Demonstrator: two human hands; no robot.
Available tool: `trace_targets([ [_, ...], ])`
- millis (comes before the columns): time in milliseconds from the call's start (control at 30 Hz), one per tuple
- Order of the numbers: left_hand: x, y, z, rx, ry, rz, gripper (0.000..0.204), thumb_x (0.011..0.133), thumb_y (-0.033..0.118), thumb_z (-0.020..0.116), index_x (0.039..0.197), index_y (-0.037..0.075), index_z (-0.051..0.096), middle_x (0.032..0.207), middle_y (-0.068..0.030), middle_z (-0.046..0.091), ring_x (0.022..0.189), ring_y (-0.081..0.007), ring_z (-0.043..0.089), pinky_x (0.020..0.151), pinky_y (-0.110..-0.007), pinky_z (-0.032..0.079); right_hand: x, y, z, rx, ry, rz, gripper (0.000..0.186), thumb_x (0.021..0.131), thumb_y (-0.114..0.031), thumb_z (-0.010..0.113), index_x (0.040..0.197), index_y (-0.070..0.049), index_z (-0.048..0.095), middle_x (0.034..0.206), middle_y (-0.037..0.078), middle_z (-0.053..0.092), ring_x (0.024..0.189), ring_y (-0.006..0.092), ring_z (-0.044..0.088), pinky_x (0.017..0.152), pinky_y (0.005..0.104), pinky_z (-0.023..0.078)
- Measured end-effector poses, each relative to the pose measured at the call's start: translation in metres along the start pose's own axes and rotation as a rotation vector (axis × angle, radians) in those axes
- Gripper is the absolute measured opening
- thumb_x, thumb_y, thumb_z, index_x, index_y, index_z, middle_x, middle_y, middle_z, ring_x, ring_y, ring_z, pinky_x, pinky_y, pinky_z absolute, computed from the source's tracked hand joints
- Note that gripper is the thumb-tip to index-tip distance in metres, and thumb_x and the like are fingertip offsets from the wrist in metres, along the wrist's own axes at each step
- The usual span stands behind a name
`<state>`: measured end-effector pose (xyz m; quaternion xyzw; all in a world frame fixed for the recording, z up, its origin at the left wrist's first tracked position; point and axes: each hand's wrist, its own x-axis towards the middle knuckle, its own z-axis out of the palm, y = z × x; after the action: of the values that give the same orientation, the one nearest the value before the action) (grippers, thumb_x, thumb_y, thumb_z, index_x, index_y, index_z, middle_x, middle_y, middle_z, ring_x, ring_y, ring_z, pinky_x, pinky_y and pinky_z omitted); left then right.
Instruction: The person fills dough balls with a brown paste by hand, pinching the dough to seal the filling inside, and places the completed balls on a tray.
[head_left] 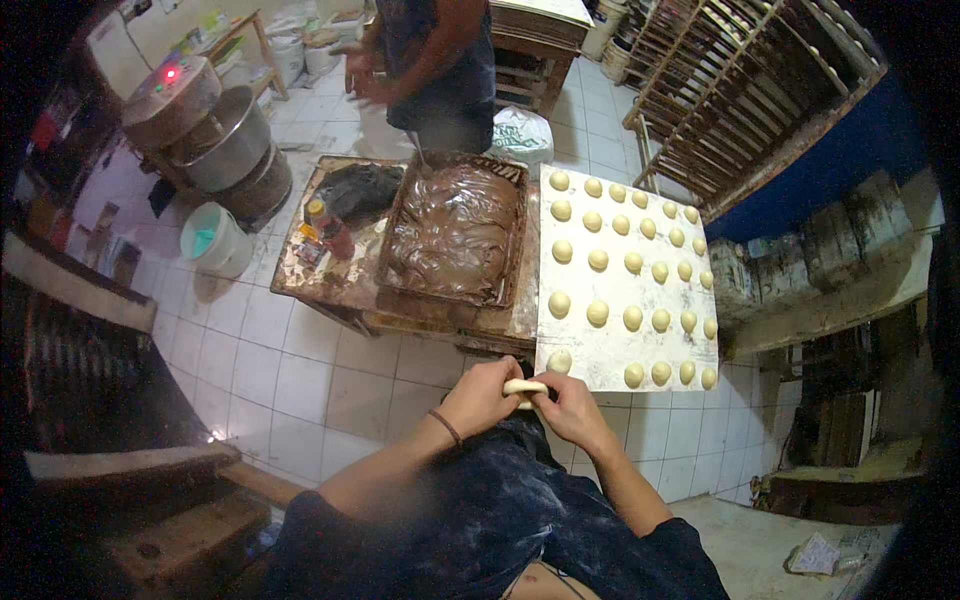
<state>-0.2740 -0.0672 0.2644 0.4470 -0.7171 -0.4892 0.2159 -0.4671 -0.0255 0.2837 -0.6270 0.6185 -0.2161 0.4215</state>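
Observation:
Between my two hands, close to my body, is a piece of pale dough [522,387], bent and stretched between the fingers. My left hand [478,398] grips its left side, and my right hand [573,410] pinches the right side. Just beyond my right hand lies a floured white board [610,345] carrying rows of round dough balls [633,318]; one ball [559,361] sits at its near left corner, with a gap beside it. Left of the board stands a tray [388,262] filled with glossy brown chocolate-like paste [450,235], a utensil handle leaning at its far edge.
The tray rests on a worn wooden table [365,290] with a red bottle [332,232] and a dark bag [355,190]. Across it stands another person [440,70]. A mixer [215,140] and white bucket [218,245] are at left; a slatted rack [740,110] is far right.

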Motion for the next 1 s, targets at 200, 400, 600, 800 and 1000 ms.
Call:
trace_targets([
  [200,0.001,-0.013,0.013,-0.103,-0.059,-0.075,0.031,0.086,0.013,0.072,0.111,0.002,0.059,0.098,-0.0207,0.071,0.092,-0.037,0.07,0.079,-0.042,0.055,0.003,-0.009,-0.004,-0.044,-0.058,0.038,0.02,0.09,-0.012,0.063,0.104,0.0,0.069,0.092,0.02,0.068,0.085,0.0319,0.066,0.077,0.0408,0.051],
  [400,-0.001,-0.025,0.009,-0.135,-0.131,-0.073,0.051,0.086,0.009,0.069,0.134,0.001,0.053,0.112,-0.0222,0.07,0.106,-0.0354,0.069,0.093,-0.039,0.053,0.003,-0.031,-0.002,0.116,-0.036,0.04,0.023,0.086,-0.007,0.063,0.107,0.0,0.069,0.097,0.02,0.069,0.088,0.0357,0.067,0.079,0.0431,0.052],
  [600,-0.002,-0.023,0.005,-0.036,-0.319,-0.095,0.057,0.088,0.009,0.069,0.141,0.002,0.05,0.119,-0.0191,0.069,0.11,-0.0276,0.067,0.094,-0.038,0.052,0.015,-0.017,0.001,-0.162,-0.176,-0.212,0.024,0.089,-0.011,0.065,0.109,0.001,0.068,0.093,0.019,0.067,0.087,0.033,0.066,0.078,0.0418,0.052],
  [800,-0.01,-0.044,0.002,-0.443,-0.264,-0.085,0.044,0.093,0.015,0.066,0.134,0.003,0.056,0.107,-0.011,0.07,0.1,-0.0189,0.066,0.091,-0.034,0.052,0.031,-0.028,-0.001,-0.269,-0.256,-0.29,0.025,0.088,-0.017,0.066,0.107,0.0,0.067,0.09,0.017,0.067,0.078,0.0298,0.065,0.071,0.0382,0.052],
  [1000,-0.013,-0.08,0.0,-0.802,-0.217,-0.221,0.041,0.096,0.02,0.067,0.132,0.001,0.059,0.114,-0.0088,0.072,0.104,-0.0164,0.067,0.094,-0.031,0.052,0.108,-0.018,0.004,-0.233,-0.173,-0.185,0.028,0.092,-0.023,0.067,0.109,-0.002,0.066,0.099,0.018,0.067,0.083,0.0327,0.066,0.073,0.0388,0.053],
])
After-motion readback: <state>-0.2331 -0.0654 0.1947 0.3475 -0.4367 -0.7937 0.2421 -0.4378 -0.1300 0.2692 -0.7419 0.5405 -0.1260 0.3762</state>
